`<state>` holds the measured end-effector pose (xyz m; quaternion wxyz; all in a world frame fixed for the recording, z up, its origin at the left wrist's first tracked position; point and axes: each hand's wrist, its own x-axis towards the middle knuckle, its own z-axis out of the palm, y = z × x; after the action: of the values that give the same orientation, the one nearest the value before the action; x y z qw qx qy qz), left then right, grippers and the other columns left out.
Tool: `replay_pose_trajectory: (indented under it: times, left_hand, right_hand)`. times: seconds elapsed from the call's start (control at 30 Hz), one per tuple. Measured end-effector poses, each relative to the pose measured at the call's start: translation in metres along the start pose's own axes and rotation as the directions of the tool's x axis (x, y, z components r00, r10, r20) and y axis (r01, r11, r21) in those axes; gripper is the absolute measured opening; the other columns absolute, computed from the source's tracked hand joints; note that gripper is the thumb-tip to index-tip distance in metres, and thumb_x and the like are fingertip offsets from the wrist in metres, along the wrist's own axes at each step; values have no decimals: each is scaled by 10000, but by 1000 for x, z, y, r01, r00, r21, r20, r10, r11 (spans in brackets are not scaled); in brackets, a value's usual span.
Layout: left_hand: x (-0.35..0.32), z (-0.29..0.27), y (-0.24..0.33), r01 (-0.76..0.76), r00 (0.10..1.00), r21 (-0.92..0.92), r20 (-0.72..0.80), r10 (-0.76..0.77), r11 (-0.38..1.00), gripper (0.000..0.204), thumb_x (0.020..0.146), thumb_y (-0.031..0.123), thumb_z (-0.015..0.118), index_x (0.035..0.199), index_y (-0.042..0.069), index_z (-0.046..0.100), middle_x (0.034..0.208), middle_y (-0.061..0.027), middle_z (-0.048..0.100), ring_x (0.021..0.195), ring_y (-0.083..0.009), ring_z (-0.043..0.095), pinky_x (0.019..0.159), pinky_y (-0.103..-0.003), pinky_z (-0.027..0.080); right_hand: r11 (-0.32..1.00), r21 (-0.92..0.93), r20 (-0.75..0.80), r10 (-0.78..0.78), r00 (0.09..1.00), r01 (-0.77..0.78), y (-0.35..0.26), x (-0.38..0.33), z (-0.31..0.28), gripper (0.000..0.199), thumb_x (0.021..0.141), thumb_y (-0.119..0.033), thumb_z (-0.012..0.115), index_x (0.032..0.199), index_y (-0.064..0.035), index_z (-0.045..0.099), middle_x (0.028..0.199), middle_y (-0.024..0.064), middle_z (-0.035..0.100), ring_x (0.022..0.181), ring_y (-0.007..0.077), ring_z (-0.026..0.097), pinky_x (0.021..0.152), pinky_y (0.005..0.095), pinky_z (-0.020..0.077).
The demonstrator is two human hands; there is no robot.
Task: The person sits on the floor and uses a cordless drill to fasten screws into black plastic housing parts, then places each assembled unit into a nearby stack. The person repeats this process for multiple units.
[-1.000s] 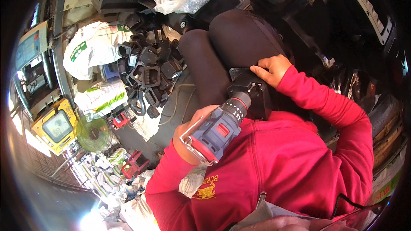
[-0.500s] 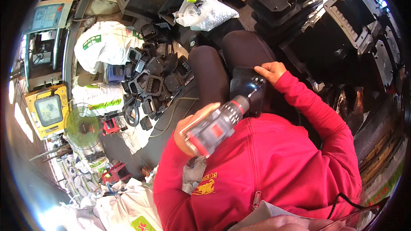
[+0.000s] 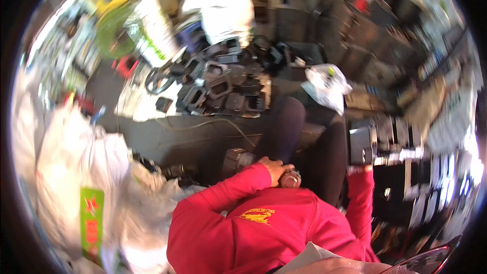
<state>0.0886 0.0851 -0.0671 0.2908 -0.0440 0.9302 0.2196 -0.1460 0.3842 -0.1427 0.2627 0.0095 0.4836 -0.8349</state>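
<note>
My left hand (image 3: 276, 170) is closed round the handle of a cordless drill. The drill's grey battery end (image 3: 237, 161) lies near my left thigh and its rounded end (image 3: 290, 178) is against my belly. My right arm reaches forward, out past my right thigh. Only a strip of my right hand (image 3: 359, 169) shows, at the near edge of a dark, shiny box-shaped part (image 3: 361, 144). This part is at the end of a row of black parts (image 3: 401, 132). The fingers of the right hand are hidden and blurred.
A heap of black frame-shaped parts (image 3: 218, 83) lies on a pale sheet ahead. A clear plastic bag (image 3: 327, 87) sits beyond my knees. White sacks (image 3: 83, 167) stand at the left. A green fan (image 3: 114, 33) and a cable (image 3: 203, 126) are farther left. Everything is motion-blurred.
The view has swung to the right. My right hand has moved from the black part on my lap to the parts at the right. The drill has been drawn back, away from the lap.
</note>
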Motion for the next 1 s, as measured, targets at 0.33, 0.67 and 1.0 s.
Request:
replay_pose_trajectory:
  times: [0.33, 0.67, 1.0]
  left_hand:
    - [-31, -111, -61, -707, 473, -154, -828, 300, 690, 809, 720, 111, 712, 1439, 81, 341, 1357, -151, 492, 1197, -339, 511, 1016, -398, 400]
    - [-1, -112, -123, -518, 833, -782, -369, -413, -345, 323, 889, 144, 588, 1152, -26, 508, 1016, -205, 634, 662, -308, 671, 444, -365, 558]
    - [-8, -101, -182, -194, 618, -954, -300, -727, 229, 636, 918, 224, 556, 1453, 102, 233, 785, -129, 657, 522, -220, 654, 380, -322, 506]
  right_hand:
    - [826, -516, 488, 502, 714, -229, 42, 22, 168, 504, 940, -402, 467, 1147, 38, 600, 809, 133, 676, 495, 165, 552, 428, 271, 412]
    - [736, -540, 217, 590, 778, -408, 53, 54, 211, 500, 955, -448, 473, 1103, 1, 635, 626, 47, 640, 342, 78, 383, 337, 242, 298]
    - [712, -586, 62, 515, 855, -387, 86, 58, 213, 346, 938, -354, 558, 963, -25, 660, 610, 61, 618, 403, 87, 474, 342, 217, 313]
